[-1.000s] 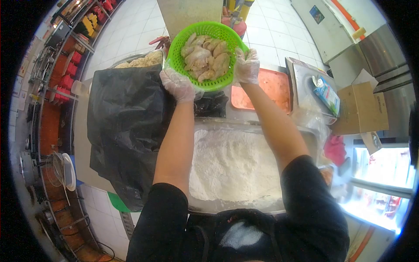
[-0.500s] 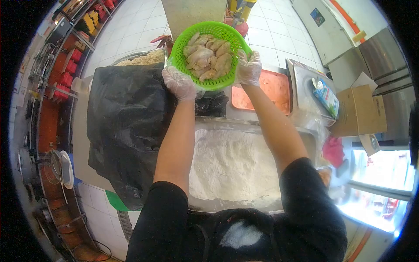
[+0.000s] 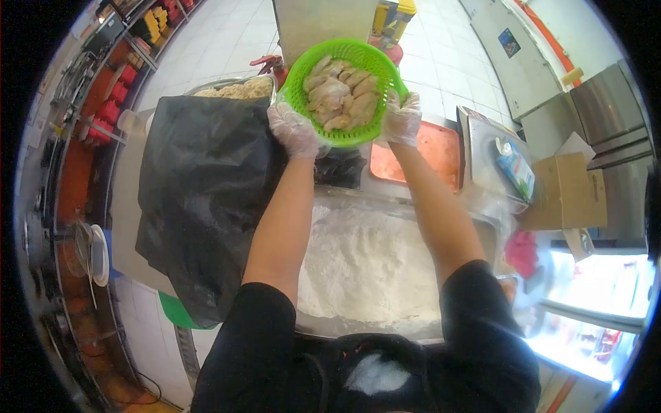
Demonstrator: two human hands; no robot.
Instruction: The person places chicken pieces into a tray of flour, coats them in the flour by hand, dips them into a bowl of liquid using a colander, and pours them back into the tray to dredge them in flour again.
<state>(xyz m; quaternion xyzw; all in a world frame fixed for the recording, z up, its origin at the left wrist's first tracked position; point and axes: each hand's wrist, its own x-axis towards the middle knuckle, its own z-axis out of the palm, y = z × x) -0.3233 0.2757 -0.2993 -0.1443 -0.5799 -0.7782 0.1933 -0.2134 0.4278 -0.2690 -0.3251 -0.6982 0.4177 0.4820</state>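
Observation:
Both my hands, in clear plastic gloves, hold a green colander (image 3: 303, 63) by its sides at the far end of the counter. Raw chicken pieces (image 3: 341, 95) lie inside it. My left hand (image 3: 294, 129) grips the left rim, and my right hand (image 3: 401, 118) grips the right rim; some fingers are hidden behind or under the colander. Below my forearms is a large metal tray of white flour (image 3: 368, 265). A black plastic sheet (image 3: 206, 186) lies beside my left forearm.
An orange-pink tray (image 3: 434, 155) sits right of the colander. Farther right are a blue-and-white packet (image 3: 514, 168) and a cardboard box (image 3: 563, 193). A basin of breaded-looking food (image 3: 241, 89) stands behind the black sheet. A lit glass-fronted cooler (image 3: 599, 296) is at right.
The whole view has shifted slightly, and the colander appears a little farther right and lower. Both hands keep hold of it, with the chicken still inside.

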